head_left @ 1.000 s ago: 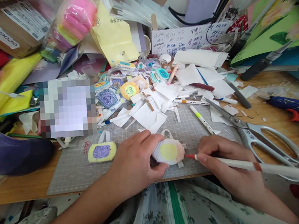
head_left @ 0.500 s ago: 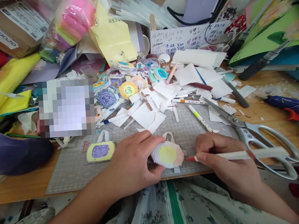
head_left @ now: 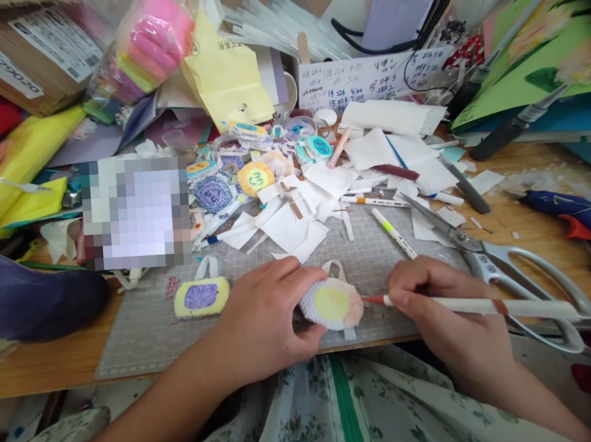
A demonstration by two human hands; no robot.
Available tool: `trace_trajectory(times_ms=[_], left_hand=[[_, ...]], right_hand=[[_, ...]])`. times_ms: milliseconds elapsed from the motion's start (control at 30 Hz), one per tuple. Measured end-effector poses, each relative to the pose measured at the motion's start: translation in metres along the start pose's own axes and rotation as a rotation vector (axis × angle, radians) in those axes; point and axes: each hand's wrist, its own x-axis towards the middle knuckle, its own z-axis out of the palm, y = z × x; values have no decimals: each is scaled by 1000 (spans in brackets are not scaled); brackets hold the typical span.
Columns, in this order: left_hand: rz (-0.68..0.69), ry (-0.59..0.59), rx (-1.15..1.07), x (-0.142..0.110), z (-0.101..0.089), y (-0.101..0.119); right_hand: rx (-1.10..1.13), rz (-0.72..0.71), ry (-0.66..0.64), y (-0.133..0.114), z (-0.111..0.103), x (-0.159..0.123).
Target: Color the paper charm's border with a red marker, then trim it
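My left hand pinches a small white crocheted patch with a yellow middle and a pink edge, holding it against the grey cutting mat. My right hand grips a white marker pen like a pencil. Its red tip rests at the patch's right edge. A second patch, yellow with a purple centre and a white loop, lies on the mat left of my left hand.
Large steel scissors lie open to the right, next to a blue glue gun. White paper scraps, pens and several crocheted patches cover the mat's far half. Boxes, bags and coloured paper crowd the back.
The pen tip has crept left from just clear of the patch to its pink right edge. My left hand keeps holding the patch in place.
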Motion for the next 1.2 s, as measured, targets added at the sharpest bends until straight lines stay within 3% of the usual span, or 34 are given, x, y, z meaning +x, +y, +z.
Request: trace_trajectory(times_ms=[67,200,300,733,867,1033,1200], left_hand=[[1,-5,1,0,0,0],[-1,-16,5,0,-1,0],[-6,-24,9,0,-2,1],[-21,-54,21,2,-8,6],[-16,-99,52,5,-13,9],[81,-182,78,11,-26,13],[-188,47,162,0,-10,29]], right_hand=[[5,11,38,0,0,0],[27,0,-75,0,-1,1],[18,17,-16,1,-1,0],[41,-42,-19,-1,0,6],[227,-18,-129,2,-3,7],[338,-41,21,8,0,6],[346,-131,89,15,1,5]])
